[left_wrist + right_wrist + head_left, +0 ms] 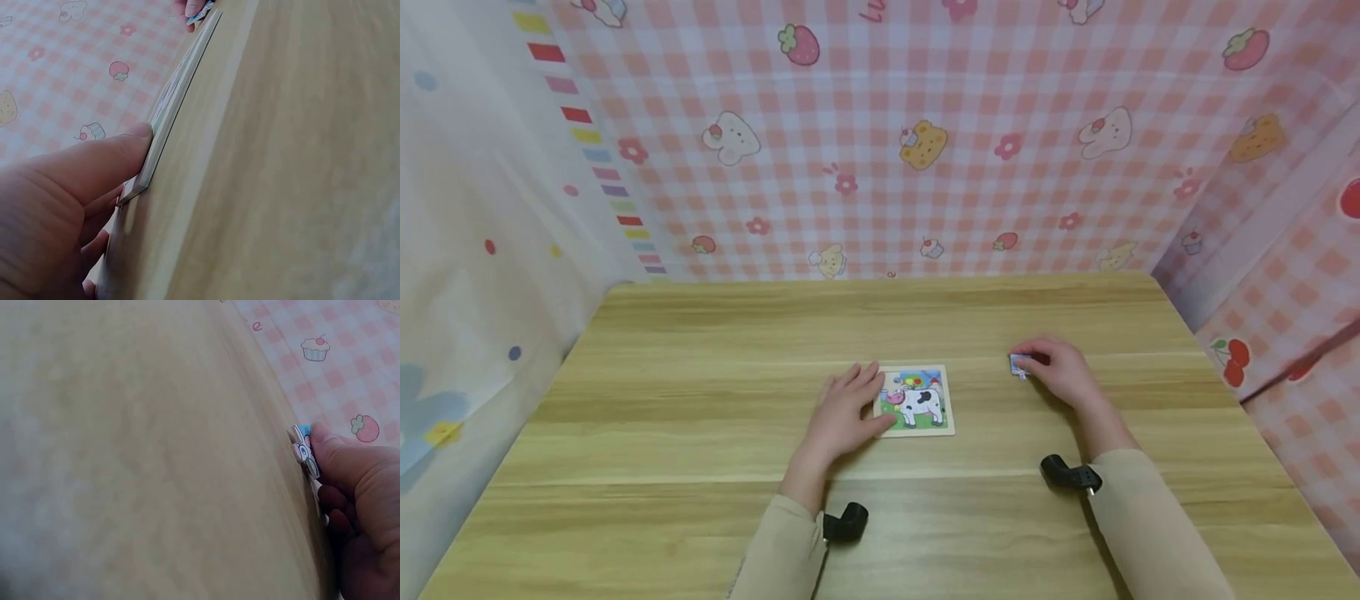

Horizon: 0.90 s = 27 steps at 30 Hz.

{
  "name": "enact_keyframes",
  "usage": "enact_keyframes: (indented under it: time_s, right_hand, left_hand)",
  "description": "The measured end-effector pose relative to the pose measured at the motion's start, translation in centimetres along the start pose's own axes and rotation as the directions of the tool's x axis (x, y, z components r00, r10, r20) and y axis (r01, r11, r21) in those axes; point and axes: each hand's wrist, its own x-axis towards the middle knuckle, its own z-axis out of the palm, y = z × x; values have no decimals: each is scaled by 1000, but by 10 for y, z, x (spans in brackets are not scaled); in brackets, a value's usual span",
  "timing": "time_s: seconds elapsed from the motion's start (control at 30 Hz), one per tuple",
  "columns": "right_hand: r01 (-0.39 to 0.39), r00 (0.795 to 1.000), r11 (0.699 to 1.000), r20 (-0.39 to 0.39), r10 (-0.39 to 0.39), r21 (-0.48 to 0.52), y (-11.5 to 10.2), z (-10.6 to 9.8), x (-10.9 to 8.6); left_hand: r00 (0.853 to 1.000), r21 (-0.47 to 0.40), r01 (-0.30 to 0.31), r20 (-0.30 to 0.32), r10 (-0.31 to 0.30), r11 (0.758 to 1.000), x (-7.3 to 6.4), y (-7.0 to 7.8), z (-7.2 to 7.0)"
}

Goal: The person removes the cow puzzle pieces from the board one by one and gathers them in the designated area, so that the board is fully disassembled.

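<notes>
One big pink checked cloth (pixel 865 200) hangs at the back, right behind a wood-grain table (pixel 700 500). Two beige sleeves (pixel 1157 517) reach in over it, with black wrist cameras (pixel 847 523) near the cuffs. Left hand (pixel 844 417) has its fingers pretty much straight and a bit spread, while the right hand (pixel 1060 372) is curled in. Cow puzzle board (pixel 925 406) is lying flat, left fingers and thumb resting at its left side. Tiniest bit is a blue puzzle piece (pixel 1017 364), pinched in the right hand, off to the board's right. Can't tell if it touches the tabletop.
</notes>
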Motion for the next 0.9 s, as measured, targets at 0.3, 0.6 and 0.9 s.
enact_keyframes:
  time_s: [0.3,0.6,0.9]
  right_hand:
    - [54,997,997,-46,-57,-53,2,4,5]
    - [41,997,997,-65,-45,-71,1,5,5]
    - [-43,994,998,-101,48,48,-4,4,-1]
  left_hand:
    - [1000,-25,4,-16,-4,1000,-2,1,-1]
    - [1000,-31,8,-20,-9,999,-2,2,-1]
    - [999,-22,7,-35,-8,1000,-3,2,0]
